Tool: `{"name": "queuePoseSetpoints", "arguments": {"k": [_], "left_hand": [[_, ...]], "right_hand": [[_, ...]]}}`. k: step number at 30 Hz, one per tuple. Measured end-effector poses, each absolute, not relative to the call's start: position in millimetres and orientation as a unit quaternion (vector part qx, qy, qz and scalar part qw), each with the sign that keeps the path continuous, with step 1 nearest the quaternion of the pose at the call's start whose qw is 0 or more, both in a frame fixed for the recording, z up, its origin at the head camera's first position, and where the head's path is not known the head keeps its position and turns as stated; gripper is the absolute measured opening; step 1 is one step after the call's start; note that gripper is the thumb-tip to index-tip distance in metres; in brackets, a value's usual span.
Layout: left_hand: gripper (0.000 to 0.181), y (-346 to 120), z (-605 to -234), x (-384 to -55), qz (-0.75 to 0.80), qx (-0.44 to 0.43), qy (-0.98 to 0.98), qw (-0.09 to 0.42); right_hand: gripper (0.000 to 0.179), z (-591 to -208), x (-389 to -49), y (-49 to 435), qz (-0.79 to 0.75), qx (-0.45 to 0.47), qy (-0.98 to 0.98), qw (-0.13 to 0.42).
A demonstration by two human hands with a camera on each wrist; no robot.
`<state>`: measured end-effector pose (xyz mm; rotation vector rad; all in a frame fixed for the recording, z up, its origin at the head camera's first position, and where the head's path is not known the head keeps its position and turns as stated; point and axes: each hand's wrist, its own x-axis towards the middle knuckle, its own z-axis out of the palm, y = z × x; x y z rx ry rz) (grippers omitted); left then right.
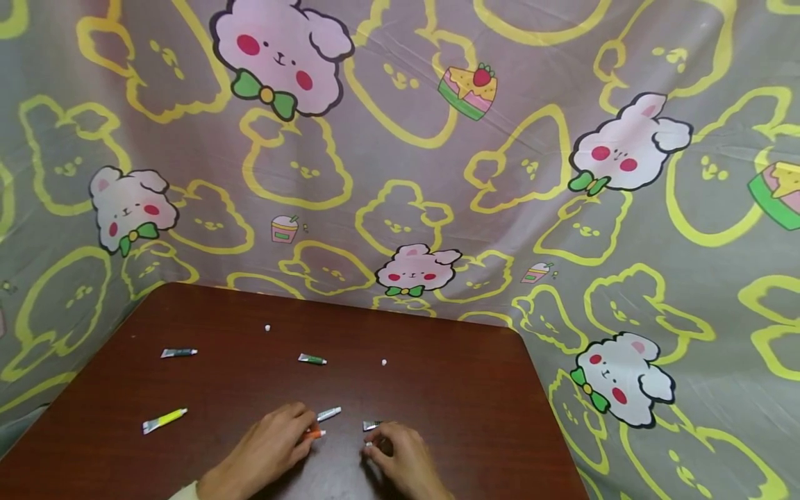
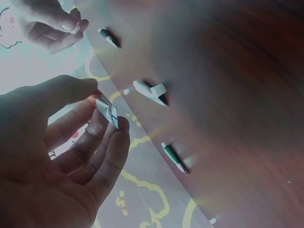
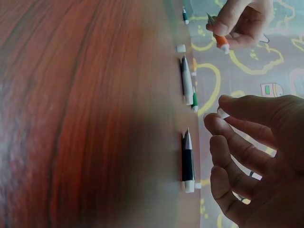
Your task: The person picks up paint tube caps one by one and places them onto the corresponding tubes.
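My left hand (image 1: pixel 265 444) pinches a small orange paint tube (image 3: pixel 221 41) between thumb and fingers, its white nozzle end sticking out toward the right. In the left wrist view the flat silver end of that tube shows between the fingertips. Held by the thumb and forefinger of my right hand (image 1: pixel 403 455) is a tiny white cap (image 3: pixel 222 113), a short way from the orange tube. A white paint tube (image 1: pixel 329 414) lies just beyond the left hand. The black paint tube (image 3: pixel 188 161) lies close to the right hand, which partly hides it in the head view.
Farther back on the brown table (image 1: pixel 462 389) lie a green tube (image 1: pixel 312 359) and two loose white caps, one cap (image 1: pixel 384 362) to the right, another cap (image 1: pixel 267 328) farther off. A dark tube (image 1: pixel 179 353) and a yellow tube (image 1: pixel 165 420) lie left. A patterned curtain (image 1: pixel 400 160) hangs behind.
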<state>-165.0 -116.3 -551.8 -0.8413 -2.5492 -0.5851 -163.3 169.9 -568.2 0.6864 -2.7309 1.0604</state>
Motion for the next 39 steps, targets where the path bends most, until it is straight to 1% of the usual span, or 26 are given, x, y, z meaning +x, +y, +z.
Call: {"name": "queuePoseSetpoints", "arguments": {"k": [2, 8, 14, 23, 29, 35, 39], "left_hand": [[0.023, -115, -551, -165, -0.210, -0.308, -0.907, 0.196], [0.018, -112, -547, -164, -0.221, -0.318, -0.910, 0.151], [0.017, -108, -550, -162, -0.231, -0.347, -0.891, 0.179], [0.018, -103, -550, -161, -0.243, -0.367, -0.878, 0.191], [0.012, -101, -550, -161, -0.252, -0.374, -0.872, 0.193], [0.013, -99, -549, -161, -0.246, -0.374, -0.872, 0.195], [0.015, -98, -548, -161, -0.246, -0.374, -0.876, 0.181]], "right_hand": [[0.009, -568, -163, 168, 0.352, 0.231, -0.905, 0.063], [0.009, -569, -161, 164, 0.353, 0.228, -0.905, 0.060], [0.012, -568, -160, 160, 0.355, 0.225, -0.905, 0.072], [0.011, -568, -161, 156, 0.365, 0.236, -0.897, 0.075], [0.010, -569, -160, 152, 0.372, 0.254, -0.890, 0.078], [0.009, -569, -161, 148, 0.375, 0.265, -0.886, 0.069], [0.010, -570, -160, 147, 0.371, 0.276, -0.883, 0.077]]}}
